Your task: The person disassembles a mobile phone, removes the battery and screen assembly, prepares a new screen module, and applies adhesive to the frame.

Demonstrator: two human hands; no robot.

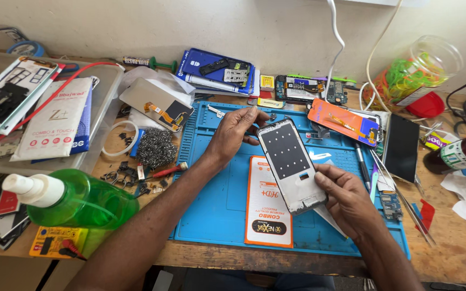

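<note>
Both forearms reach forward from the lower edge of view. The left hand [237, 131] curls, fingertips pinching inward. The right hand [346, 198] sits lower, fingers bent in a grip, thumb forward.

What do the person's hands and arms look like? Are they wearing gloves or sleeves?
No gloves and no sleeves in view. Both arms are bare up to the picture's edge. The left hand and the right hand show no rings, watch or bracelets, and the fingernails are short.
</note>
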